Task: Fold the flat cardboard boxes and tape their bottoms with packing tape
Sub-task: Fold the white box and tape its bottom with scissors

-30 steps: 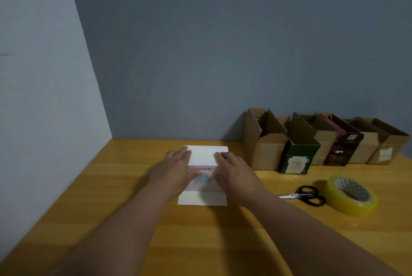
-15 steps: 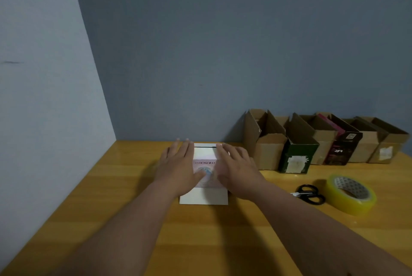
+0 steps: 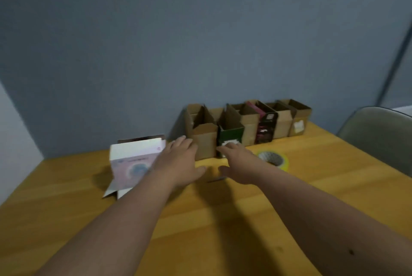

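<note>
Blue-grey walls are seen behind a yellow wooden table, with the back of a grey chair caught at the right edge. Against the far wall a row of small boxes is lined up, standing upright with top flaps raised, which suggests these have already been folded; whether their bottoms are taped cannot be told from this view. A white and pink box is shown to the left of the row, opened out from flat into a squared tube and lying on its side, its long axis running from the near edge of the table toward the wall, loose end flaps spread on the table at the near end and another flap raised at the far end. Its ends appear not yet closed or taped, so folding and taping are judged still to be done on it. The left hand is held with straight fingers just beside the pink box, nothing gripped; whether it touches the box is blurred. The right hand is likewise spread and empty, reaching toward the row. A roll of yellowish packing tape is left flat on the table just right of that hand, untouched.
</note>
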